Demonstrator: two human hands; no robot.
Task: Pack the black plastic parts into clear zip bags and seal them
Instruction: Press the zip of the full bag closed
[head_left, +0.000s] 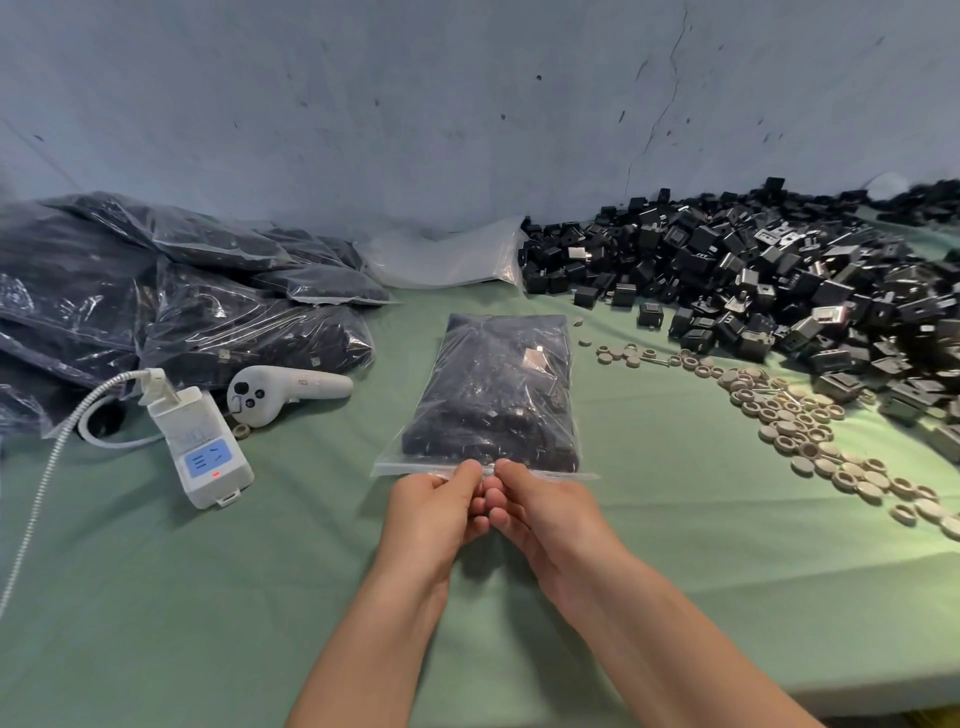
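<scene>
Across the green-covered desk (208, 597), a broad heap of loose black plastic parts (753, 280) is spread at the right, and a stack of filled bags (156, 291) is piled at the left. An empty clear bag (441, 260) is laid against the wall between them. At centre, one filled zip bag (498, 395) is laid flat, its mouth toward the wearer. The zip strip (410, 469) is pinched at its middle by the left hand (436, 512) and the right hand (540, 512), both clamped on it, thumbs nearly touching. Sealing is judged to be in hand; pressing outward along the strip is called for next. No legible writing is found; only icons are seen on the white device (208, 452).
</scene>
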